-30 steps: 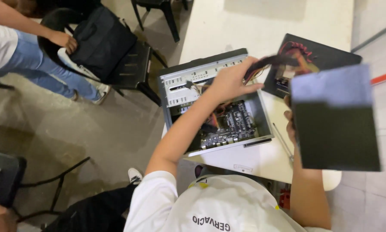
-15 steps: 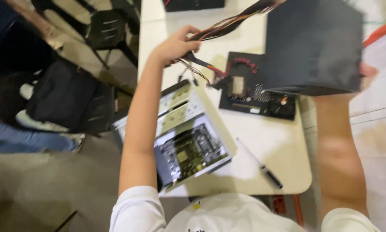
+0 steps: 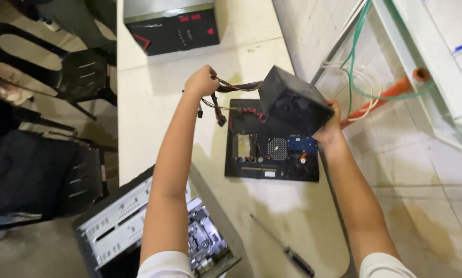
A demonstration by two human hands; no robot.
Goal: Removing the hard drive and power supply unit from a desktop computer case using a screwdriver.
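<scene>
1. The right hand (image 3: 329, 131) grips a black power supply box (image 3: 294, 105), held tilted above a dark panel (image 3: 272, 141) on the white table (image 3: 153, 103).
2. At nine o'clock from the box, the left hand (image 3: 201, 81) is closed around its cable bundle (image 3: 230, 86).
3. At seven o'clock lies an open computer case (image 3: 123, 219); at six o'clock, a screwdriver (image 3: 285, 248).

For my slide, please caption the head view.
Right hand holds black power supply, left hand its cables.

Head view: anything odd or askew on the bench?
The open computer case hangs over the table's near-left edge. The screwdriver lies loose near the front edge. The black box is held tilted over the flat black box.
</scene>
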